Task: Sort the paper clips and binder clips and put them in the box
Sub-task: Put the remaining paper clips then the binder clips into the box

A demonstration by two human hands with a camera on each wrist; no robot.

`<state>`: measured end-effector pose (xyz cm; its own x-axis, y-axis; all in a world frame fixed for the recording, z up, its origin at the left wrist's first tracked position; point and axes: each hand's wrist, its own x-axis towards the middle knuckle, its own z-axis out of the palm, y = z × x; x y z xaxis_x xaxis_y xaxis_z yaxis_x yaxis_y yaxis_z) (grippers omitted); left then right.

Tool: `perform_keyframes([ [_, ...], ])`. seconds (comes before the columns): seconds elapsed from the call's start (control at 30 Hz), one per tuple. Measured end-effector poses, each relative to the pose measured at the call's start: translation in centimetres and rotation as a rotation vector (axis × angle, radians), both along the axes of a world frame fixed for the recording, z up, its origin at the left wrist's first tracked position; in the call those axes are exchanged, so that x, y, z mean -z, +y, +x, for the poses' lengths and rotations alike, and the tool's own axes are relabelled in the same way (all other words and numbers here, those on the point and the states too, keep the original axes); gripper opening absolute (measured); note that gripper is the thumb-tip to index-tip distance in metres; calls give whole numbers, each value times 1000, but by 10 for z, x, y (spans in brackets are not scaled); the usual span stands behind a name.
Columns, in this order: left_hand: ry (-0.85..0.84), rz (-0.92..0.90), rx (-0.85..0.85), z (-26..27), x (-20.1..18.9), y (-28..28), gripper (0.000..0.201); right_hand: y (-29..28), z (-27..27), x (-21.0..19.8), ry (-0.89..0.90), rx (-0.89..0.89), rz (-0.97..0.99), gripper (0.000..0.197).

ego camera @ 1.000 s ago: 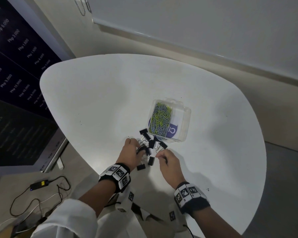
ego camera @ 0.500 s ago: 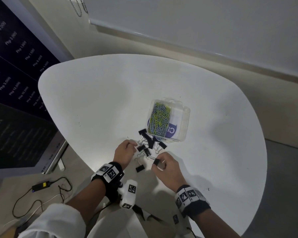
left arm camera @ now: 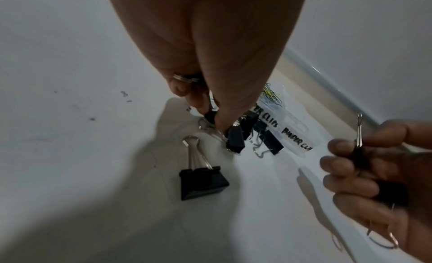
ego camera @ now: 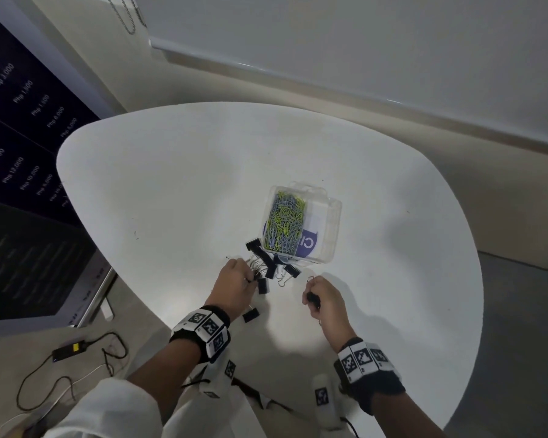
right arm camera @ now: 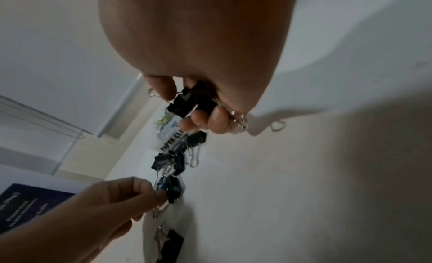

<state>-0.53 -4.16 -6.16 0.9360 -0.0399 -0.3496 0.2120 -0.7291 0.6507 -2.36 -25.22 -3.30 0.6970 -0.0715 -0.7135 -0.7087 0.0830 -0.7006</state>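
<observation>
Binder-clip collection step, judging by the layout. Left hand [ego camera: 233, 287] at 7 o'clock of the box [ego camera: 331, 229], fingers pinching a black binder clip [left arm camera: 210, 116] at the near edge of the binder clip pile [ego camera: 271, 265]. 1 loose binder clip [ego camera: 251, 315] lies on the table [ego camera: 171, 191] at 6 o'clock of that hand. Paper clips [ego camera: 283, 224] already fill the box's left compartment; right compartment looks empty. Right hand [ego camera: 325, 300] at 6 o'clock of the box, fingers curled round gathered binder clips [right arm camera: 189, 102], wire handles poking out. Next move likely: lift the pinched clip free of the tangle, then carry the handful to 12 o'clock and drop it in the right compartment, keeping clear of the paper clips.
</observation>
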Motion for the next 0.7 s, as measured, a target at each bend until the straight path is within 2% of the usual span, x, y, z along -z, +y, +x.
perform_keyframes([
  [0.1,-4,3,-39,-1,-2,-2,20,-5,9,-13,-102,-34,-75,13],
  [0.2,72,36,-60,1,0,-8,46,-9,24,-17,-100,13,-54,20],
  [0.23,101,39,-63,3,1,-11,49,-9,29,-18,-78,47,-11,21],
  [0.33,120,40,-57,4,2,-20,37,-11,37,-21,13,168,173,19],
  [0.4,76,43,-46,1,2,-22,31,-13,39,-25,86,244,303,14],
  [0.47,11,66,23,-5,0,-21,34,-14,40,-30,142,273,397,12],
  [0.6,-39,149,205,-11,-5,-19,37,-14,39,-33,186,276,460,14],
  [0.7,7,140,205,-6,-5,-20,34,-14,37,-31,187,254,450,15],
])
